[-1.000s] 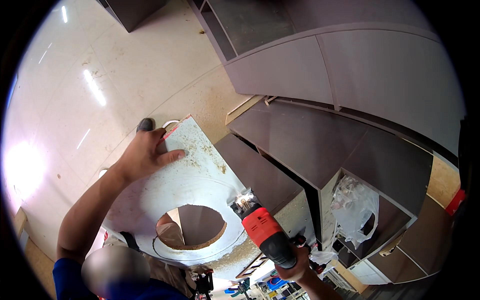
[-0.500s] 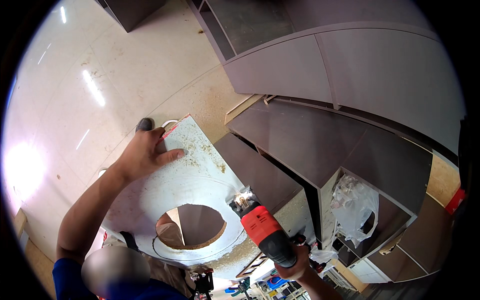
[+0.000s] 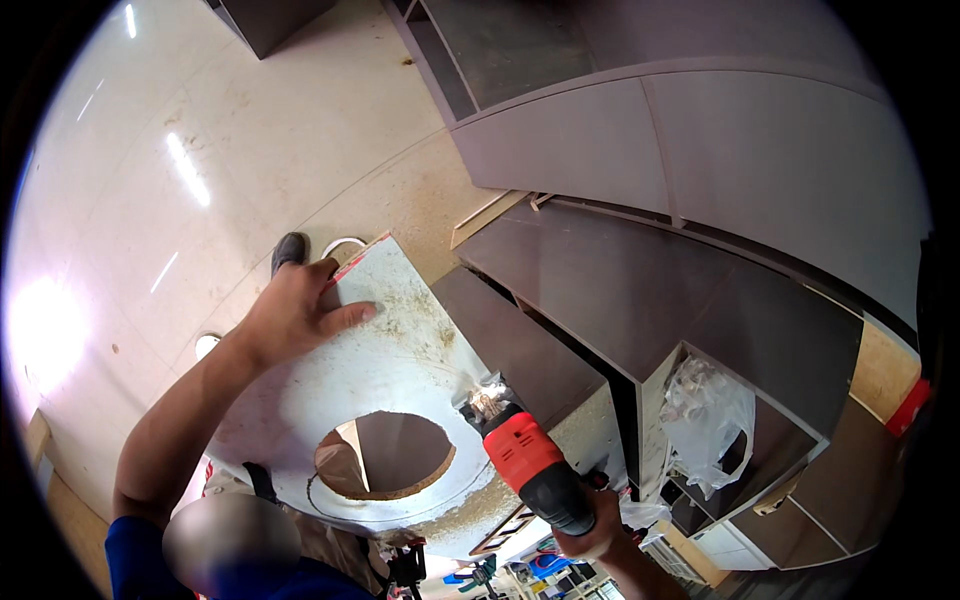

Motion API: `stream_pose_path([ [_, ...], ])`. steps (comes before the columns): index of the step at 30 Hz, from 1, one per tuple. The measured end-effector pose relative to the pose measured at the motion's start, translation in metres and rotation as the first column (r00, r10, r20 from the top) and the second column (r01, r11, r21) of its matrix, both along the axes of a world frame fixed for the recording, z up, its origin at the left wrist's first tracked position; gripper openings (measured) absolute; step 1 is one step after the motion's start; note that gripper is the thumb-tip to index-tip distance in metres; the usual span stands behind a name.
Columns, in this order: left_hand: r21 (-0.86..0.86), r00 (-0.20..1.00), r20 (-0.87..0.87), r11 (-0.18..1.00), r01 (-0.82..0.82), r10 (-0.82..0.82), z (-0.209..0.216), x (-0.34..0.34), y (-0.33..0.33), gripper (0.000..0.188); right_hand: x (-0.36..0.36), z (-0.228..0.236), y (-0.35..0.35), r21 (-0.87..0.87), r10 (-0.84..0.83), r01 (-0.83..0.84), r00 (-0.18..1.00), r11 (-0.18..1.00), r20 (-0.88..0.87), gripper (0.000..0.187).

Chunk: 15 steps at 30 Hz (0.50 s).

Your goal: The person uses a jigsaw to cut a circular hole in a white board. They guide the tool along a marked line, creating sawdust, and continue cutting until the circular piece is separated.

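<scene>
A white board [image 3: 400, 345] dusted with sawdust lies in front of me. A large round hole with a rough brown edge is cut through it, and a curved line is drawn around the hole. My left hand [image 3: 305, 312] is closed over the board's far left edge, thumb on the top face and fingers over the side. My right hand [image 3: 597, 527] grips the rear of a red and black jigsaw [image 3: 527, 455]. The saw's metal shoe [image 3: 488, 396], lit by a lamp, sits at the board's right edge. I cannot make out the blade.
Dark grey cabinet panels [image 3: 600, 270] stand close to the right of the board. A clear plastic bag [image 3: 708, 425] lies in an open cabinet compartment. Black clamps [image 3: 407, 567] show at the near edge. A dark shoe [image 3: 290, 250] is on the pale floor [image 3: 250, 120] beyond my left hand.
The board's far corner and my left hand have shifted slightly right, and more of the shoe shows. The jigsaw stays at nearly the same place on the right edge.
</scene>
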<state>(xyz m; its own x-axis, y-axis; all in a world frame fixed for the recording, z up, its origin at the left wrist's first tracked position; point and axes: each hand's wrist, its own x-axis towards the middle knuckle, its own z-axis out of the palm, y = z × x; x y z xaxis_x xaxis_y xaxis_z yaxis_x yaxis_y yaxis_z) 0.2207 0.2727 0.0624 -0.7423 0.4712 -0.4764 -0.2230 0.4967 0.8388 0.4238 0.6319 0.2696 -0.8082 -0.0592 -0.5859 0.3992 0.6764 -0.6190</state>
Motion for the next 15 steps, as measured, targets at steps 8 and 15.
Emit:
stream_pose_path([
  [8,-0.016,1.000,-0.021,1.000,0.013,-0.014,-0.001,0.001,0.000,0.058,-0.004,0.003,-0.003,0.027,0.005,-0.006,1.000,1.000,0.020,0.030],
  [15,-0.020,1.000,-0.027,1.000,0.013,-0.013,-0.001,0.003,-0.001,0.060,-0.002,0.007,0.001,0.029,0.084,-0.087,0.994,0.996,0.067,0.066],
])
